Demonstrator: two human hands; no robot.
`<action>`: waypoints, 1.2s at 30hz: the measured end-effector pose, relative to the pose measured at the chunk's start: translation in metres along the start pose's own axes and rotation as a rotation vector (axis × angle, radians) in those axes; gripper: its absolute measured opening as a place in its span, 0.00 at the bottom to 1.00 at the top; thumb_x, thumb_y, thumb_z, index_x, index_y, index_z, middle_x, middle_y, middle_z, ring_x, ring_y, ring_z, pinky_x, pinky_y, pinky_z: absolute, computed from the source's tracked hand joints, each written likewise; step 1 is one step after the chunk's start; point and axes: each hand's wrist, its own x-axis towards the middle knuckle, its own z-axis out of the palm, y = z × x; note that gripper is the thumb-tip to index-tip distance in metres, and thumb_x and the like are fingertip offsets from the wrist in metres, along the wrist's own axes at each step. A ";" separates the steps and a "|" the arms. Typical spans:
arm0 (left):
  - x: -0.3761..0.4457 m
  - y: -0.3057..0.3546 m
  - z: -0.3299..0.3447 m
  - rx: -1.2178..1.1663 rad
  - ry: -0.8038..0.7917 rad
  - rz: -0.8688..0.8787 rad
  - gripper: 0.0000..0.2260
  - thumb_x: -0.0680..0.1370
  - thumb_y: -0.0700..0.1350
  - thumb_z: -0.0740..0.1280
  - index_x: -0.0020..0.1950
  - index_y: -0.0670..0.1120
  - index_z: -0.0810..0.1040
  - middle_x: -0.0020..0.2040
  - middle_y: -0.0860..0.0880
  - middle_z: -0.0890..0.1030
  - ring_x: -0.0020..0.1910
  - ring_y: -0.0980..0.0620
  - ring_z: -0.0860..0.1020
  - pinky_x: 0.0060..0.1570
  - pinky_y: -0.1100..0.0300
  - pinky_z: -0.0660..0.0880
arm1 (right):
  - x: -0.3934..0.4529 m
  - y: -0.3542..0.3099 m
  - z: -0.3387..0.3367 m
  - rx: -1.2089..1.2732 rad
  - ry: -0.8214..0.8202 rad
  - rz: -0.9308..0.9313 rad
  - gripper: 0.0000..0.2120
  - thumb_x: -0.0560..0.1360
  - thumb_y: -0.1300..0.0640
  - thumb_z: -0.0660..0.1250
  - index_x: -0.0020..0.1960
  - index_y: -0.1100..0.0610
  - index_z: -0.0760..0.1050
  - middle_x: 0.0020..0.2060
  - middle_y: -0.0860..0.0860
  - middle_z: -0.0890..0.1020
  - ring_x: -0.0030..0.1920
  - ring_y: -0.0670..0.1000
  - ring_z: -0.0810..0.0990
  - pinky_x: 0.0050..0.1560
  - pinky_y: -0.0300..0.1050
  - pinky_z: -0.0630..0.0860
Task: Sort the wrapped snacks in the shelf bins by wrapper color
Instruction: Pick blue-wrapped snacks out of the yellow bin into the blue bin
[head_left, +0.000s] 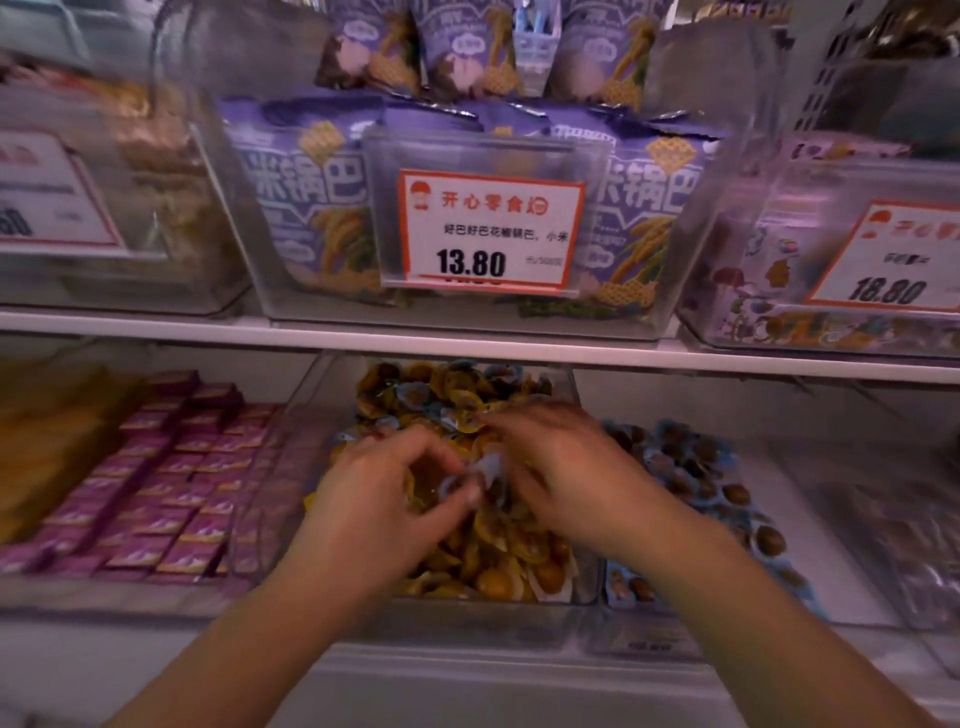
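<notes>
Both hands are inside the middle clear bin (584, 582) on the lower shelf. That bin holds many yellow-wrapped snacks (498, 566) with some blue-wrapped ones (410, 397) mixed in near the back. My left hand (379, 499) pinches a pale blue wrapper (485, 470) between thumb and fingers. My right hand (561, 467) lies curled over the pile just to its right, fingers touching the snacks; motion blur hides whether it holds one. The bin to the right holds blue-wrapped snacks (691, 467).
Pink boxed snacks (166, 493) fill the lower left bin. On the upper shelf (467, 348) stand clear bins of purple bags (291, 208) behind a price tag (488, 234) reading 13.80. Another tagged bin (831, 291) sits upper right.
</notes>
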 end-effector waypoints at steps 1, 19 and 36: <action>0.000 -0.007 -0.007 -0.046 0.048 -0.058 0.08 0.70 0.61 0.70 0.46 0.63 0.77 0.42 0.61 0.79 0.44 0.63 0.77 0.41 0.70 0.71 | 0.004 -0.001 0.005 -0.071 -0.048 -0.003 0.23 0.77 0.49 0.64 0.71 0.46 0.69 0.67 0.47 0.76 0.68 0.52 0.72 0.70 0.51 0.65; -0.007 -0.032 -0.006 -0.047 0.005 -0.298 0.14 0.79 0.58 0.62 0.64 0.57 0.72 0.52 0.53 0.75 0.50 0.51 0.76 0.46 0.55 0.74 | 0.062 -0.020 0.039 0.025 0.067 0.193 0.17 0.77 0.58 0.65 0.65 0.53 0.72 0.58 0.57 0.80 0.59 0.58 0.79 0.55 0.45 0.74; 0.033 -0.033 0.033 0.379 -0.204 -0.145 0.18 0.78 0.64 0.59 0.65 0.60 0.74 0.61 0.44 0.67 0.62 0.40 0.68 0.59 0.48 0.69 | 0.040 -0.010 0.011 0.152 0.141 0.295 0.12 0.72 0.52 0.72 0.55 0.46 0.79 0.51 0.46 0.84 0.52 0.47 0.80 0.46 0.35 0.70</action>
